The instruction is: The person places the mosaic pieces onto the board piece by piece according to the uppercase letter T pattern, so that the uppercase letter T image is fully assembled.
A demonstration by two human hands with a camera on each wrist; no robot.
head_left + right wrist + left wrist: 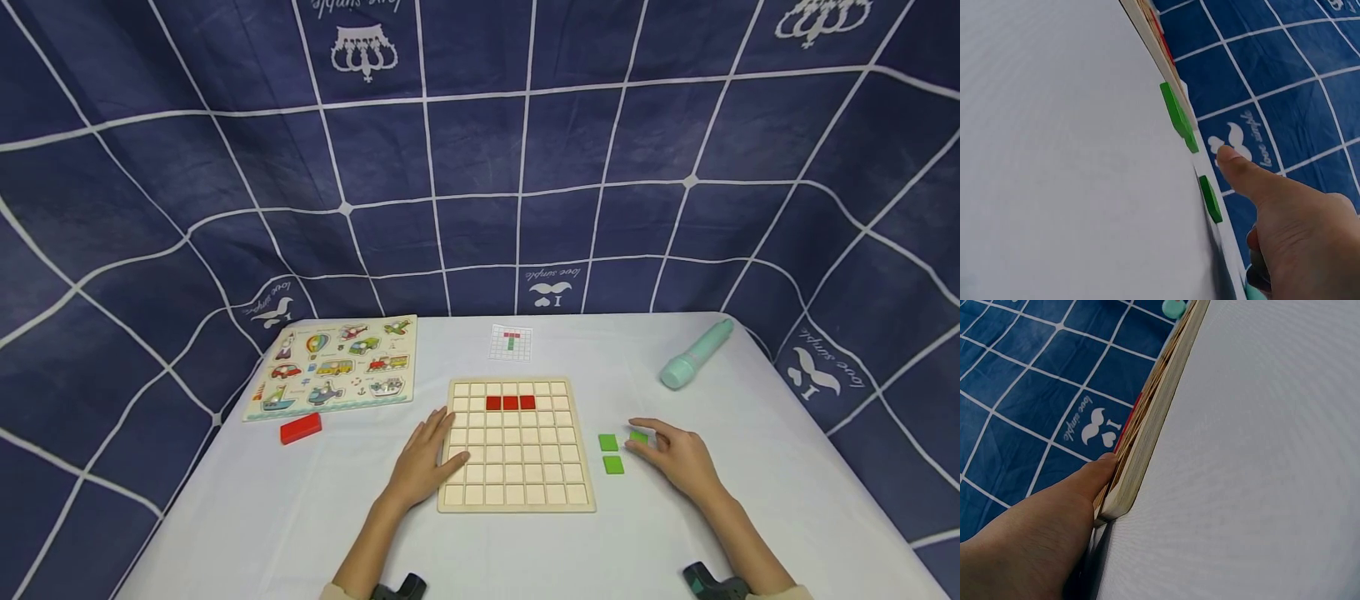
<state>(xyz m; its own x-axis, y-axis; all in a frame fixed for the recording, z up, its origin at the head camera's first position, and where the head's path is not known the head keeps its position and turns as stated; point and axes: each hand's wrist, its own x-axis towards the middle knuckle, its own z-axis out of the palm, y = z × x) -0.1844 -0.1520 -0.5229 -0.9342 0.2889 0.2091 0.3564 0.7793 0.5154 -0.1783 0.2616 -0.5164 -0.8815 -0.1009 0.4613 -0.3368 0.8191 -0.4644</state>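
Note:
A wooden grid board lies on the table with three red square tiles side by side in its second row. My left hand rests along the board's left edge, fingers straight and thumb reaching over the cells. In the left wrist view the thumb touches the board's rim. My right hand hovers over a green square tile, with thumb and index finger apart around it. In the right wrist view that tile lies on the table below the thumb. Two more green tiles lie between hand and board.
Behind the board lies a small printed grid card. A picture puzzle board is at the back left, with a red block in front of it. A teal microphone-shaped object lies at the back right. A blue checked curtain surrounds the table.

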